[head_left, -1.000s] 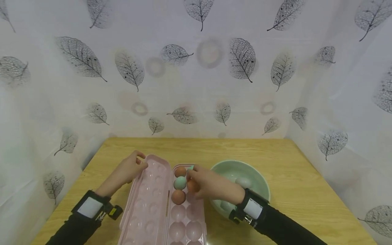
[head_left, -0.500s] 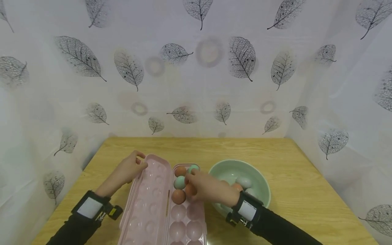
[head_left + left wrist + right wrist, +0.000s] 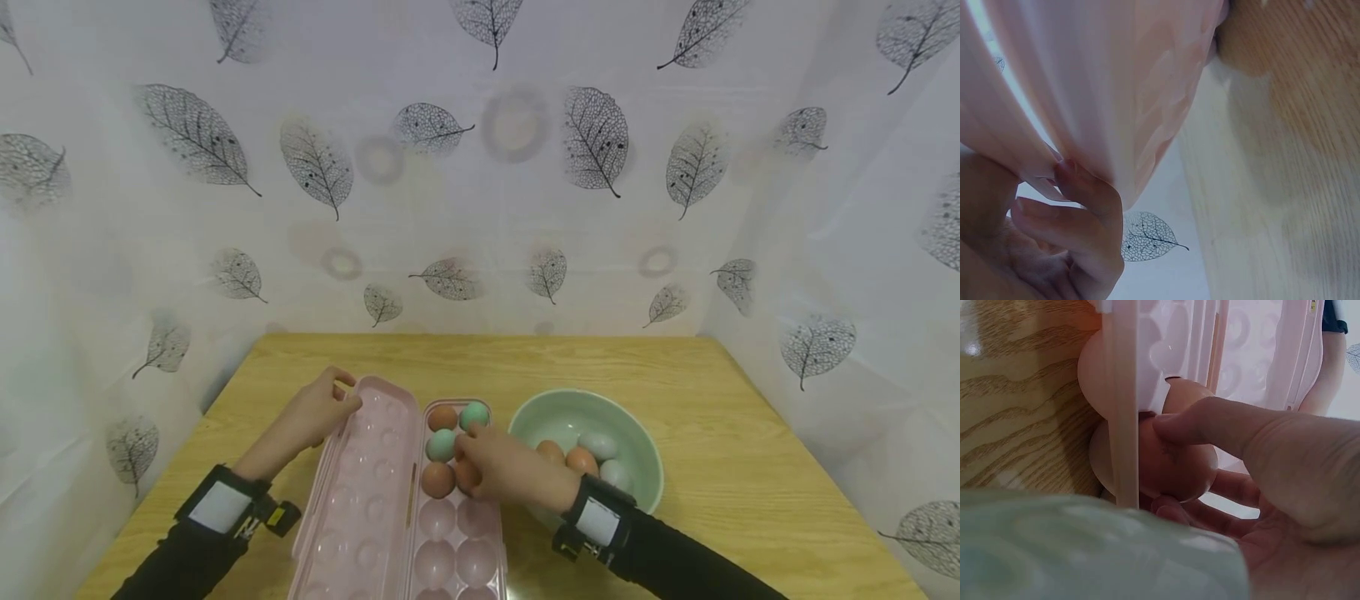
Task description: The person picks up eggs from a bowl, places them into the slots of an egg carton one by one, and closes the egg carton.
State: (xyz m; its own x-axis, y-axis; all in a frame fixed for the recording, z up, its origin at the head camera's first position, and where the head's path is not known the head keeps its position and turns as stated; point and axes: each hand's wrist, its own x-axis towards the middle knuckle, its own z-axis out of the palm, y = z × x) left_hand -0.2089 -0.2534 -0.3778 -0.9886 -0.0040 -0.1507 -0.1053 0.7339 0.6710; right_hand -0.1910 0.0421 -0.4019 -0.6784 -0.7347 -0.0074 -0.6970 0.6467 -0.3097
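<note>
Right hand (image 3: 516,469): grasped held brown egg (image 3: 467,477), with thumb and bent fingers about the shell; reached in from 4 o'clock.
Egg in grasp: placed at the right-hand column of pink egg-carton tray (image 3: 477,565), at 3 o'clock of third-row brown egg (image 3: 438,480); partly covered by the fingers; impossible to tell whether fully seated in a cup.
Left hand (image 3: 315,410): pinched the outer edge of pink lid (image 3: 360,500) near its far end; stationed at 10 o'clock of the tray.
Carton, two halves: laid side by side, lid folded back at 9 o'clock, tray at 3 o'clock; bare cups shown toward 6 o'clock.
Other eggs in tray: at the 12 o'clock end, far brown egg (image 3: 442,418) beside far mint-green egg (image 3: 473,416); below, in the left-hand column, second-row mint-green egg (image 3: 440,446).
Pale green bowl (image 3: 639,442): stood between 2 and 3 o'clock of the tray; contained two brown eggs (image 3: 582,460) and two whitish eggs (image 3: 597,446) in view, partly screened by the right wrist.
Support: wood-grain table (image 3: 735,467).
Backdrop: leaf-print curtain (image 3: 480,217), hung at 12 o'clock.
Wrists: fitted with black straps (image 3: 197,500), below black sleeves (image 3: 690,546).
</note>
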